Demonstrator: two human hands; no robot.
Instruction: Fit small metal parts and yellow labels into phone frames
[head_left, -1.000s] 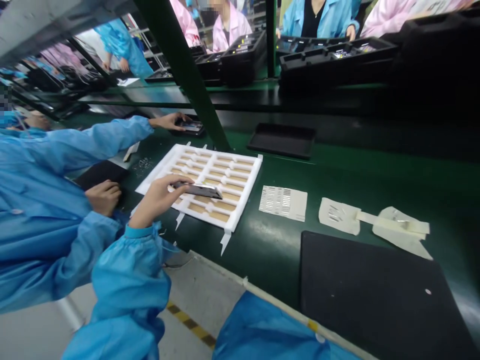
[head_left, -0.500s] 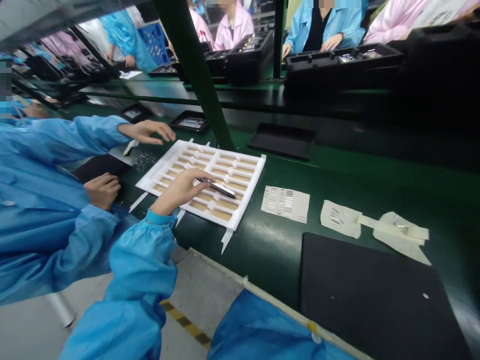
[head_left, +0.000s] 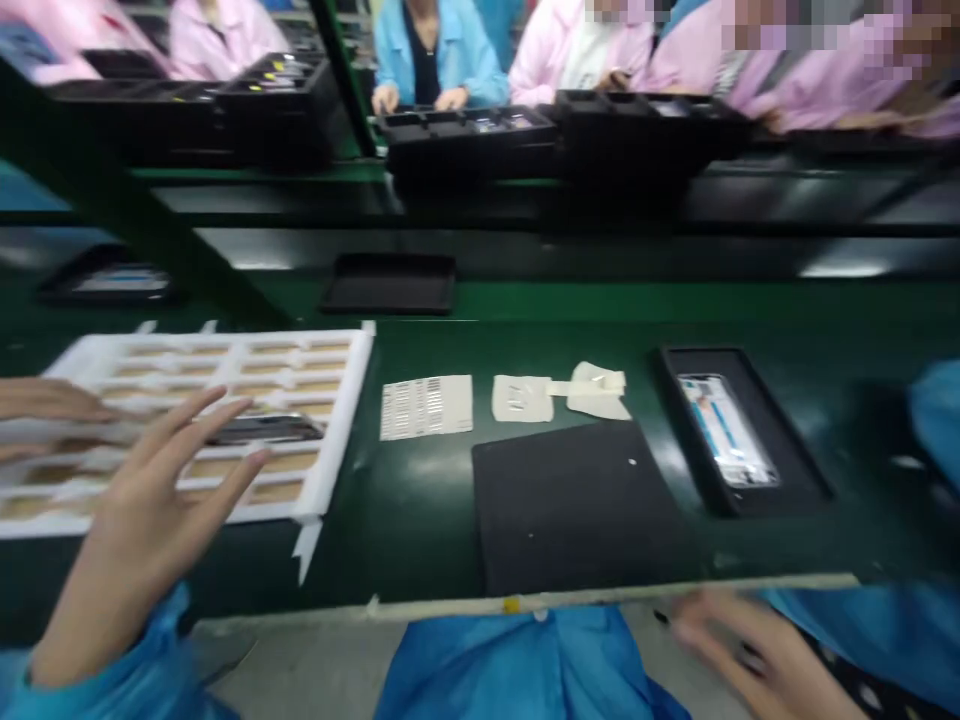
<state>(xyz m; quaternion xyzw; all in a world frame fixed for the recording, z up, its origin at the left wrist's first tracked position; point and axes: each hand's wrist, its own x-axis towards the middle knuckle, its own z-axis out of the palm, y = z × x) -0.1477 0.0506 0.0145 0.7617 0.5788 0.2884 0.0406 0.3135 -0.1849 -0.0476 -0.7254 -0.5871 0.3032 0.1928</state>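
Nearest, below the table's (head_left: 420,520) front edge, the right hand (head_left: 750,655) is a blur beside a blue sleeve, and whether it is spread or closed cannot be told. At the lower left the left hand (head_left: 142,510) is spread wide, fingers apart and gripping nothing, over the near side of the one white tray (head_left: 341,400). One dark slim part (head_left: 262,430) lies flat in that tray just beyond the fingertips; whether they touch it cannot be told. Another person's hand (head_left: 45,400) rests on the tray's left end. To the right lie one black mat (head_left: 577,500), one striped label sheet (head_left: 426,405) with print too blurred to read, and two pale wipes (head_left: 523,397) touching each other. Further right, one black carrier (head_left: 795,470) holds one phone (head_left: 724,430). Behind stands one empty shallow dish (head_left: 390,283), then stacked black bins (head_left: 465,140) and people in pink and blue coats
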